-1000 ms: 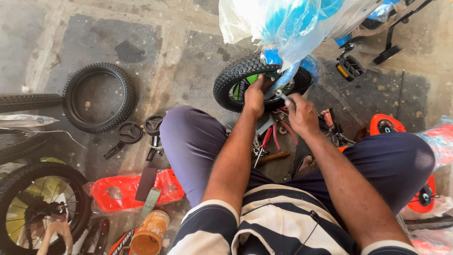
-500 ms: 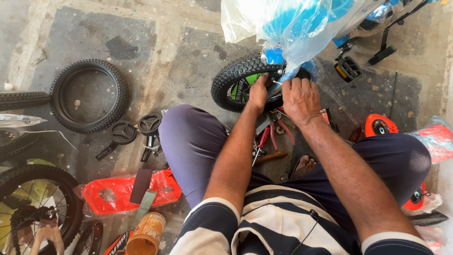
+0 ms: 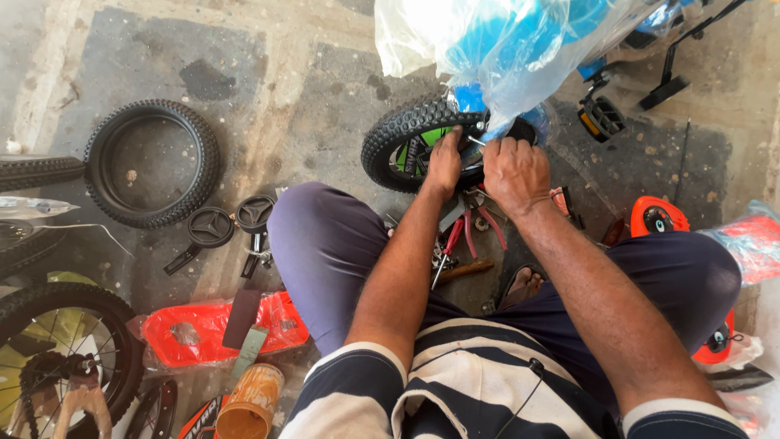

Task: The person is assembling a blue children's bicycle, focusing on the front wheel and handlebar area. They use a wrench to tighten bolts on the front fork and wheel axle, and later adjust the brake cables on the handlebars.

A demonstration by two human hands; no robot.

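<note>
A small bicycle wheel (image 3: 402, 134) with a knobby black tyre and green rim stands in front of my knees, under a blue bicycle frame wrapped in clear plastic (image 3: 504, 41). My left hand (image 3: 445, 162) presses on the wheel near its hub. My right hand (image 3: 513, 167) is closed at the hub beside it, fingers curled around something small that I cannot make out. Pliers with red handles (image 3: 471, 232) and other tools lie on the floor between my legs.
A loose black tyre (image 3: 154, 162) lies on the concrete at left, with two small black training wheels (image 3: 231, 223) beside it. Red plastic-wrapped parts (image 3: 211, 329), a spoked wheel (image 3: 57, 349) and an orange tin (image 3: 252, 402) are at lower left. A pedal (image 3: 600, 119) and an orange wheel (image 3: 658, 218) sit at right.
My right hand has shifted up toward the wheel hub and closed there. My left hand stays on the wheel. The view has drifted slightly.
</note>
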